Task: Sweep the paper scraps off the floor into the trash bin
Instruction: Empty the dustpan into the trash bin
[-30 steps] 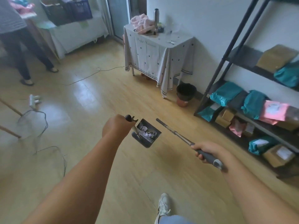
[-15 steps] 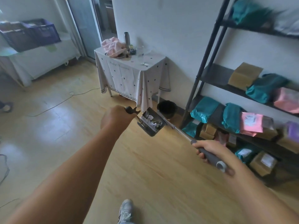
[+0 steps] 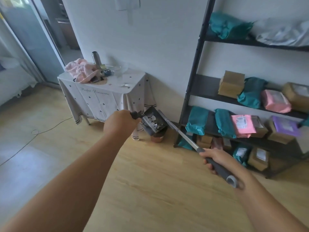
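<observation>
Dustpan (image 3: 154, 125) hangs in the air at the end of the outstretched left arm, its short dark handle wrapped in the curled fingers of the left hand (image 3: 119, 122). White paper scraps (image 3: 153, 118) lie inside it, beside the comb-like teeth along one edge. The pan is tilted with its open side toward the camera and sits right over the bin (image 3: 157, 138), of which only a brownish lower part shows (the rim is hidden behind the pan). The bin stands on the wooden floor (image 3: 150, 190) by the wall, between the table (image 3: 103, 96) and the black rack (image 3: 197, 67).

The right hand (image 3: 215, 158) grips the broom (image 3: 184, 136) by its grey sleeve, fingers closed round it near the top end, which juts out past the wrist. The metal pole runs up and to the left, ending close beside the dustpan's right edge; the broom head cannot be made out.

A spotted cloth covers the table, and a pink towel (image 3: 80, 69) and a steel flask (image 3: 96, 58) rest on top. The rack holds teal and pink parcels (image 3: 242, 125) and cardboard boxes (image 3: 231, 83). A thin cable (image 3: 50, 129) trails across the floor at the left.
</observation>
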### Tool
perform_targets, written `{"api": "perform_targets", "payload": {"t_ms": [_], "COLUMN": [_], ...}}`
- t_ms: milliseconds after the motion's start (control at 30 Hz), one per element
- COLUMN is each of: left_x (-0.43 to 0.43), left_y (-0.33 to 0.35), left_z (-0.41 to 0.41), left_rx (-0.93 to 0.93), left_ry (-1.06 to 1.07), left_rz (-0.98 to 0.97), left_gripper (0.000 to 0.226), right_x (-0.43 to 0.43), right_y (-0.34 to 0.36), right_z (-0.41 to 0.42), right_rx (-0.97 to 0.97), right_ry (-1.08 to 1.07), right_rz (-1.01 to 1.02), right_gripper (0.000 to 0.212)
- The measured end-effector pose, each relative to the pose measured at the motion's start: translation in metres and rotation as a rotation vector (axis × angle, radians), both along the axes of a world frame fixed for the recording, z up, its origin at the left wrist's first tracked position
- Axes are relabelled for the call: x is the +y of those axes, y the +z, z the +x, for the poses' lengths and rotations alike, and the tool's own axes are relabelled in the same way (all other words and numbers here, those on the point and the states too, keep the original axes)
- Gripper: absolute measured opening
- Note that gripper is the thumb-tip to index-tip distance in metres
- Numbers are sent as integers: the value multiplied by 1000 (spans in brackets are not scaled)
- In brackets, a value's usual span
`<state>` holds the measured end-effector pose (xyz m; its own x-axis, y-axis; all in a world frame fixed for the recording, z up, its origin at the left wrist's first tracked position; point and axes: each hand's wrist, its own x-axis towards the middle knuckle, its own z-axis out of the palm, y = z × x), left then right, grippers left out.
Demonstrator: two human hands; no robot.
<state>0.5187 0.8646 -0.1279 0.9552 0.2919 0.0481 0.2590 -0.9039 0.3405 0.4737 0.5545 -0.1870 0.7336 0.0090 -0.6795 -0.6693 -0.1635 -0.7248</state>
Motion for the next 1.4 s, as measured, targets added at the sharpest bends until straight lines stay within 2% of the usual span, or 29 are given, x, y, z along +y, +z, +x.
{"api": "perform_targets", "payload": {"t_ms": [300,533,633,767,933,1033,1133,1233,1400], "left_x": [11,-12,-22,-26,-23,-20,-18,-16,-15], "left_y": [-8,-22,-22,-29,-37,-45,-61,-71,-76], "left_z": [53,74,85,98,117,116,114,112,112], "left_rx": [30,28,17,20,101,119,225,261,359], "left_ry": [-196,-324,-426,-508,-587,-710,-813,-910,-964], "left_rz": [240,412,494,563,670,805,804,905,946], "left_gripper": [41,33,23,22,19,28,40,44,50], "right_x": [28,19,16,16,21,30,35,41,52], "right_y": [-20,-26,-26,-27,-30,-33,-40,-45,-48], "right_z": [21,54,65,75,85,87,86,85,80], "right_rx": [-49,-18,-13,1,-2,-1,9,22,35], "right_ry": [-133,-136,-112,-93,-99,-134,-170,-199,-194], "right_rz": [156,201,190,184,171,181,193,167,158], "right_gripper": [20,15,14,14,17,16,20,21,18]}}
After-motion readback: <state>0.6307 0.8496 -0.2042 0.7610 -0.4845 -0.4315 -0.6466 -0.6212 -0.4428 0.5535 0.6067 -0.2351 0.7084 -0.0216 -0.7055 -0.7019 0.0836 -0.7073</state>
